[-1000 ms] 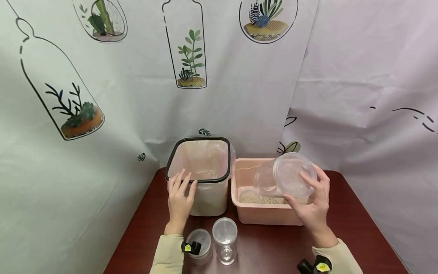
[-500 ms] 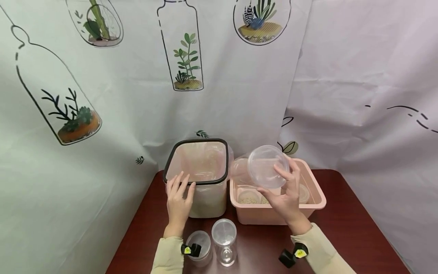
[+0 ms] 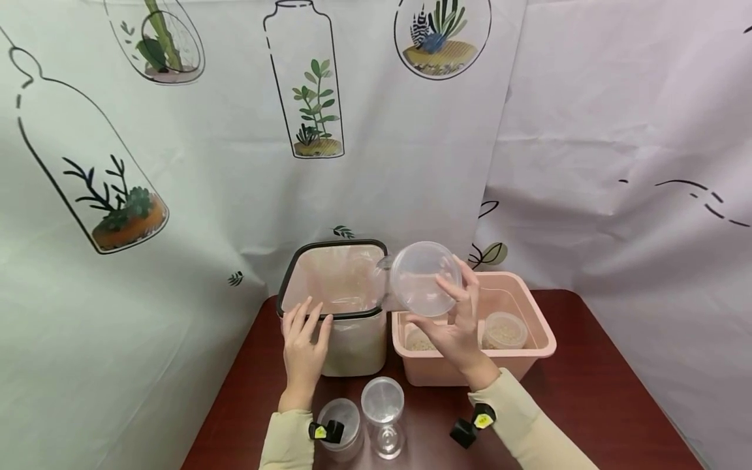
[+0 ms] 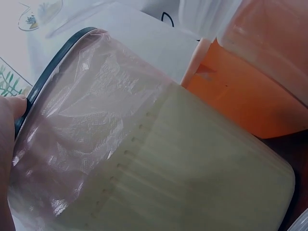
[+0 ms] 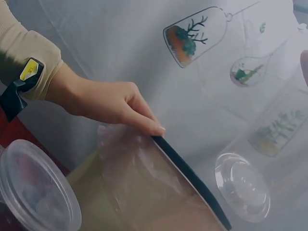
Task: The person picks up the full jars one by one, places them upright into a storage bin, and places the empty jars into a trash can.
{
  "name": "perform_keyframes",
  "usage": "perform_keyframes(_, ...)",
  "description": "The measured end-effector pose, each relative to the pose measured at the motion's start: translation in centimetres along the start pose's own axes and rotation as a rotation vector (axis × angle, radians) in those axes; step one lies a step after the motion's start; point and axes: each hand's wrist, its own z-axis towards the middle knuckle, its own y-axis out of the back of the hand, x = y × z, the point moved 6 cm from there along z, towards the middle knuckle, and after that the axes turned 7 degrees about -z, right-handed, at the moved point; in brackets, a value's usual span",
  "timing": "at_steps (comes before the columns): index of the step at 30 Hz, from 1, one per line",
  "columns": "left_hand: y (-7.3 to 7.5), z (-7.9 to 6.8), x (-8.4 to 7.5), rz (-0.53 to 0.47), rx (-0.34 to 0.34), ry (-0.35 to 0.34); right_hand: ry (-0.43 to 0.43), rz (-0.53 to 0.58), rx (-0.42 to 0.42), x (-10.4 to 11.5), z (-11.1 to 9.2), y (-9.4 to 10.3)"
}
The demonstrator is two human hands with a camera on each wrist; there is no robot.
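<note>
My right hand (image 3: 455, 326) holds a clear plastic jar (image 3: 424, 279) by its wide, round, translucent end, which faces the head camera. The jar is tilted, its narrower end (image 5: 243, 187) toward the bin, and nothing shows inside. My left hand (image 3: 304, 356) rests on the dark rim (image 3: 333, 316) of a pale bin lined with a thin plastic bag (image 4: 101, 96). Its fingers look straight and spread in the head view, with the tips at the rim. Part of the bin's right side is hidden behind the jar.
Right of the bin stands a pink basin (image 3: 529, 352) with round tubs of pale grains (image 3: 504, 331) inside. Two lidded clear jars, a short one (image 3: 343, 424) and a taller one (image 3: 383, 408), stand in front on the dark red table (image 3: 611, 391). A printed cloth (image 3: 235, 130) hangs behind.
My right hand has carried the jar left and slightly up, from over the basin to beside the bin's right rim. A grain tub in the basin has come into view. My left hand stays at the rim.
</note>
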Motion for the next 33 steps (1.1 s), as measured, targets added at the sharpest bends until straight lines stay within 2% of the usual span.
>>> perform_keyframes(8, -0.1, 0.0, 0.0, -0.006, -0.01, 0.002, 0.041, -0.005, -0.004, 0.2, 0.4, -2.2)
perform_keyframes(15, -0.2, -0.1, -0.1, -0.005, -0.002, 0.004, 0.109, -0.134, -0.019, 0.0, 0.3, -3.5)
perform_keyframes(22, 0.0, -0.1, -0.3, -0.015, -0.015, -0.012, 0.113, -0.158, 0.056, -0.9, -0.6, -5.1)
perform_keyframes(25, 0.0, 0.0, -0.3, -0.009, -0.015, -0.014, 0.075, -0.151, 0.097, -2.5, -1.6, -6.0)
perform_keyframes(30, 0.0, -0.1, -0.4, 0.006, -0.011, -0.014, -0.054, -0.177, 0.189, -6.1, -4.0, -7.2)
perform_keyframes(33, 0.1, -0.3, -0.4, 0.013, -0.005, -0.021, -0.121, -0.201, 0.257, -7.2, -5.0, -7.9)
